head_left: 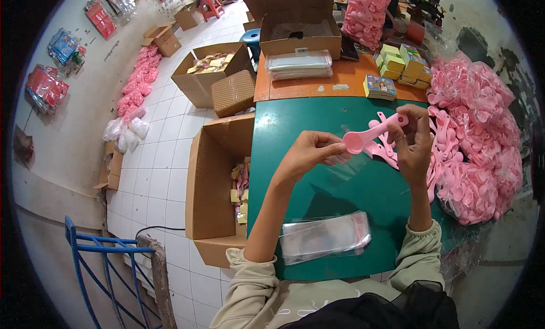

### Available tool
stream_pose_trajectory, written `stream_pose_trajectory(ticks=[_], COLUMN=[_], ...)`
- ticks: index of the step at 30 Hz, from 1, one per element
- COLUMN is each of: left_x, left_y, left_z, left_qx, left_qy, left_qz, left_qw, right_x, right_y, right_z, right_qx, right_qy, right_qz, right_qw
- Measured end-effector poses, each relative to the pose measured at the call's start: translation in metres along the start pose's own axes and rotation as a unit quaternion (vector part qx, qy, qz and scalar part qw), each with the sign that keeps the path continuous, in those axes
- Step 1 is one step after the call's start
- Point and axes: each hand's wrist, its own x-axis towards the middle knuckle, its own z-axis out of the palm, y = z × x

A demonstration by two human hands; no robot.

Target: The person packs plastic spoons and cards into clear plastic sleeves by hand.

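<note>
A pink plastic measuring spoon (356, 140) is held up over the green table (272, 158), its handle slanting up to the right. My right hand (415, 139) pinches the handle end between thumb and fingers. Closed in a pinch, my left hand (309, 154) is at the spoon's bowl and holds a clear plastic bag (349, 169) that hangs below its fingers. How far the bowl reaches into the bag I cannot tell. Loose pink spoons (445, 141) lie behind and beside my right hand. A stack of clear bags (325, 237) lies flat near my body.
Bagged pink spoons (471, 124) are heaped along the table's right side. Small boxes (379, 87) and a pack of clear sleeves (298, 65) sit on the orange tabletop (346, 87). An open carton (213, 175) with packed items stands left of the table. A blue metal rack (108, 249) is lower left.
</note>
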Motion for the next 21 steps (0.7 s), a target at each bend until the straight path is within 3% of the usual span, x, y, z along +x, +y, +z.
stream_pose_trajectory(ticks=[5, 8, 11, 12, 14, 18, 21], left_x=[0.004, 0.007, 0.007, 0.005, 0.000, 0.006, 0.011], left_y=[-0.006, -0.009, -0.007, -0.006, -0.003, -0.009, -0.015], left_z=[0.005, 0.013, 0.019, 0.016, 0.008, 0.007, 0.006], left_qx=[0.028, -0.027, -0.024, -0.044, -0.084, -0.019, -0.027], left_qy=[-0.007, -0.058, -0.013, -0.028, -0.056, -0.048, 0.002], left_qz=[0.012, 0.072, 0.113, 0.069, -0.019, 0.038, 0.071], left_qw=[1.000, 0.995, 0.993, 0.996, 0.995, 0.998, 0.997], right_x=[0.001, 0.000, 0.000, 0.000, -0.001, -0.004, 0.000], right_y=[0.004, 0.015, 0.015, 0.013, 0.013, 0.017, 0.021], right_z=[0.005, 0.005, 0.006, 0.007, 0.005, 0.009, 0.013], right_qx=[0.028, 0.056, 0.064, 0.066, 0.039, 0.045, -0.045], right_qy=[-0.043, -0.083, -0.072, -0.059, -0.039, -0.050, -0.163], right_qz=[0.045, 0.082, 0.092, 0.092, 0.072, 0.041, -0.088], right_qw=[0.998, 0.992, 0.991, 0.992, 0.996, 0.997, 0.982])
